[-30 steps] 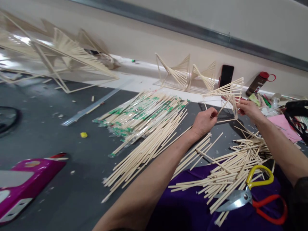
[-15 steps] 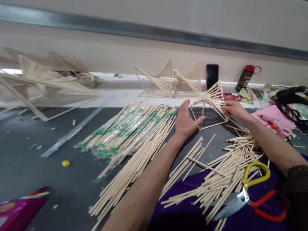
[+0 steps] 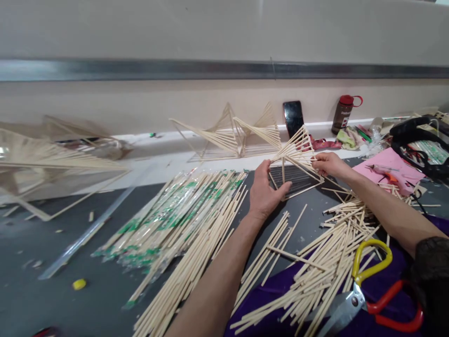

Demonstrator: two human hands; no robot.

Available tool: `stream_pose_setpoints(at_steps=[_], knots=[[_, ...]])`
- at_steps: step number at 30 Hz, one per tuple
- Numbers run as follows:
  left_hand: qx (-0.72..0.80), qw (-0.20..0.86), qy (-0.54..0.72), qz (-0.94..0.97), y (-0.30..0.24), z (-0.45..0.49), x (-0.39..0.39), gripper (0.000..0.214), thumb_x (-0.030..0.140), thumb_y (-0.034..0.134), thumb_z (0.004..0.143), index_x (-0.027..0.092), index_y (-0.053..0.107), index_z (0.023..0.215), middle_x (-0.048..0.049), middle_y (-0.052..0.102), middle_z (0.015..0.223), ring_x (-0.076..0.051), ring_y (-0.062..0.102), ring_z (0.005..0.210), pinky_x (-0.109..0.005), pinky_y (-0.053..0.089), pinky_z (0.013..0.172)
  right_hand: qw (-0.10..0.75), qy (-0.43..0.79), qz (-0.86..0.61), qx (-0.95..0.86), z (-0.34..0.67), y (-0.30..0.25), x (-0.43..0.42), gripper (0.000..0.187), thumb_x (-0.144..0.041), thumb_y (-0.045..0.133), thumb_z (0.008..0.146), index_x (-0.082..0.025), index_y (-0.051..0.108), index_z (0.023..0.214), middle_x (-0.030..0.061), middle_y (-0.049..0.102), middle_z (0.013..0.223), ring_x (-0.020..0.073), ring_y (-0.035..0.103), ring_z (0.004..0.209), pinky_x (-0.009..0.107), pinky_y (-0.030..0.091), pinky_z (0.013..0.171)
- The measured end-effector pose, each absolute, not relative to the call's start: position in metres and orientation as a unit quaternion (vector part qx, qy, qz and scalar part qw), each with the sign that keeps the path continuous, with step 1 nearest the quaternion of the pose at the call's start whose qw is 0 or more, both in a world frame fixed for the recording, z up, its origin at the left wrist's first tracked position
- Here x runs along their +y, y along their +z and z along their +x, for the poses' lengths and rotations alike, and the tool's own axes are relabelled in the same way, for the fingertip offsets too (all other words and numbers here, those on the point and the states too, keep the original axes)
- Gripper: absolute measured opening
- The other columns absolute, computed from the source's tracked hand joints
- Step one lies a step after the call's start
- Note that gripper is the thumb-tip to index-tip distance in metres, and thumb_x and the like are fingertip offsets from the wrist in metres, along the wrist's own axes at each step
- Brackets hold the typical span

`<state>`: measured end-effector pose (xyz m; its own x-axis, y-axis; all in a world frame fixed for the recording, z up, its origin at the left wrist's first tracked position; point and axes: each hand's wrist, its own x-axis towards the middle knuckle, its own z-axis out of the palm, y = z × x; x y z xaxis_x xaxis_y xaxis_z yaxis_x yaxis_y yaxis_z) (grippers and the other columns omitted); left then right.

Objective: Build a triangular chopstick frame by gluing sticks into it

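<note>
A small model of thin wooden sticks (image 3: 298,145), with a fan of sticks twisting over a square base, stands on the dark tabletop. My left hand (image 3: 265,192) reaches around its left corner, fingers on the far side and thumb on the near side, steadying it. At the model's right side, my right hand (image 3: 328,164) is closed in a pinch on what looks like a stick end by the fan; the fingertips partly hide it. Loose wooden sticks (image 3: 336,243) lie in a heap nearer to me, below the right hand.
Scissors (image 3: 356,299) lie on the heap's near side. Bagged chopsticks (image 3: 175,215) and a loose row of sticks (image 3: 196,262) are left of my arm. Finished stick models (image 3: 217,135) stand along the wall, near a phone (image 3: 293,117) and a bottle (image 3: 343,114). A clear ruler (image 3: 87,234) lies left.
The camera view has levelled and shifted, so the table things appear lower and further left. My left fingers are closer around the model's corner; my right hand stays at its right side.
</note>
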<state>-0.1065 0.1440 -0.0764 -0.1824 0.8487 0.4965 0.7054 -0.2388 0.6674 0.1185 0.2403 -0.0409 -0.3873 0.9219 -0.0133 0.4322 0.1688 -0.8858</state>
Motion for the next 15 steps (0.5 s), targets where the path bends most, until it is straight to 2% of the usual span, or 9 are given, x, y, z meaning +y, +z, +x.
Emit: stream_pose_setpoints(at_steps=[2,4,7,11,15], knots=[[0.649,0.075,0.456,0.604,-0.072,-0.104,0.139,0.067,0.042,0.074,0.067,0.017,0.051,0.126,-0.0126,0.059,0.124,-0.022,0.065,0.090,-0.037,0.053,0.083,0.275,0.428,-0.477,-0.717,0.120,-0.042,0.241,0.012,-0.030,0.056,0.072,-0.018,0.055,0.070,-0.0040,0.050,0.057,0.0112,0.056,0.054,0.019,0.039,0.045],[0.682,0.098,0.423,0.588,-0.070,-0.103,0.135,0.051,0.045,0.072,0.069,0.017,0.060,0.111,-0.0073,0.066,0.105,-0.017,0.062,0.072,-0.033,0.051,0.074,0.265,0.422,-0.477,-0.724,0.122,-0.042,0.241,0.011,-0.029,0.056,0.072,-0.018,0.056,0.072,-0.0036,0.052,0.059,0.0120,0.058,0.056,0.019,0.039,0.045],[0.682,0.169,0.373,0.606,-0.071,-0.101,0.129,0.029,0.046,0.062,0.077,0.019,0.066,0.087,-0.0027,0.069,0.081,-0.016,0.060,0.064,-0.029,0.047,0.068,0.242,0.413,-0.481,-0.735,0.126,-0.041,0.240,0.012,-0.030,0.057,0.072,-0.018,0.059,0.074,-0.0030,0.055,0.060,0.0131,0.061,0.058,0.019,0.039,0.046],[0.645,0.243,0.353,0.633,-0.075,-0.100,0.127,0.035,0.049,0.050,0.084,0.020,0.066,0.073,0.0007,0.061,0.054,-0.016,0.059,0.054,-0.026,0.044,0.059,0.212,0.398,-0.486,-0.749,0.132,-0.036,0.238,0.011,-0.028,0.056,0.073,-0.018,0.061,0.075,-0.0027,0.059,0.061,0.0126,0.061,0.058,0.019,0.037,0.047],[0.634,0.269,0.358,0.630,-0.077,-0.100,0.127,0.041,0.053,0.047,0.085,0.019,0.066,0.072,0.0006,0.062,0.053,-0.014,0.058,0.048,-0.025,0.043,0.055,0.185,0.389,-0.483,-0.762,0.136,-0.034,0.237,0.010,-0.026,0.057,0.072,-0.017,0.062,0.073,-0.0024,0.059,0.061,0.0116,0.060,0.056,0.018,0.036,0.046]])
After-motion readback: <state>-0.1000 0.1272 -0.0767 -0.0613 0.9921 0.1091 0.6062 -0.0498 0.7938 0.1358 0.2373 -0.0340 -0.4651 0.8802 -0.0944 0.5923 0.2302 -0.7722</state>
